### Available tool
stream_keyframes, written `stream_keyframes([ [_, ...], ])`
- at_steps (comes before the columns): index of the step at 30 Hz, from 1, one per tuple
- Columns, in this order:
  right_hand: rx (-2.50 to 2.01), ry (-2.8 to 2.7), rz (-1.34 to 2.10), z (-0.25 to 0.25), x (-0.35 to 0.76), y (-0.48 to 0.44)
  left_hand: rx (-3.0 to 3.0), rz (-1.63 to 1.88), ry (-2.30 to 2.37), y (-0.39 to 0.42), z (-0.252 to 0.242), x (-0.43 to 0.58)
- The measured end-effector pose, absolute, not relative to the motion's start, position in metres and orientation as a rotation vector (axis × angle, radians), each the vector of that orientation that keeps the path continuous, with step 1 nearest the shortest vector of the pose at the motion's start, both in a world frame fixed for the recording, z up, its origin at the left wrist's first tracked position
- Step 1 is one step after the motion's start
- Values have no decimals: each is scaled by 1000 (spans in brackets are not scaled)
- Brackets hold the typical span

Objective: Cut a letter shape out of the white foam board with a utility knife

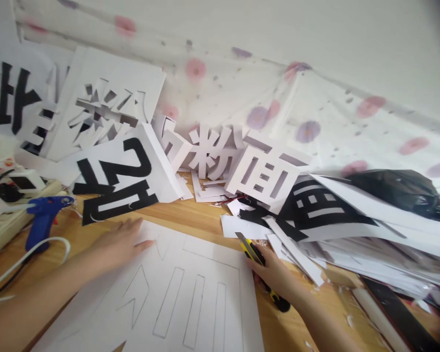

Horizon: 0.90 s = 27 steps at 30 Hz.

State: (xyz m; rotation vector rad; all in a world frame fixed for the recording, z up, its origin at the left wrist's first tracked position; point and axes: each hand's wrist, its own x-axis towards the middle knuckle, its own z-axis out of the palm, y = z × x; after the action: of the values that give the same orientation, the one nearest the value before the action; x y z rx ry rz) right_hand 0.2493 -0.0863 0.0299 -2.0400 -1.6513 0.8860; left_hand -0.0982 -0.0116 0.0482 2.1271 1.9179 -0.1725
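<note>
In the lower centre lies an outlined white board (209,263); the left hand (122,244), fingers spread, apparently steadies its edge, while the right hand (275,270) grips a utility knife (252,250) (tip angled upper-left).

Cutter (252,250) yel./blk — sheet (209,313) wht w/ grey lines — glue gun (43,215) blue.

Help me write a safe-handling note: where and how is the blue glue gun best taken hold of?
Probably the handle of the blue glue gun, from the near side: it slants toward the camera, while the nozzle end points right. Mind the white cord looping by its lower end.
</note>
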Motion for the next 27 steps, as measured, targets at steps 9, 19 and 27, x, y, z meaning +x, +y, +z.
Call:
stream_keyframes([
  [9, -2023, -1654, 906, 24, 252, -95, 1658, 651, 1808, 9, 40, -84],
  [19, -2037, -1626, 1119, 45, 258, -118, 1673, 894, 1592, 56, 67, -51],
  [27, -1575, -1646, 1599, 57, 243, -125, 1699, 999, 1108, 76, 63, 7],
])
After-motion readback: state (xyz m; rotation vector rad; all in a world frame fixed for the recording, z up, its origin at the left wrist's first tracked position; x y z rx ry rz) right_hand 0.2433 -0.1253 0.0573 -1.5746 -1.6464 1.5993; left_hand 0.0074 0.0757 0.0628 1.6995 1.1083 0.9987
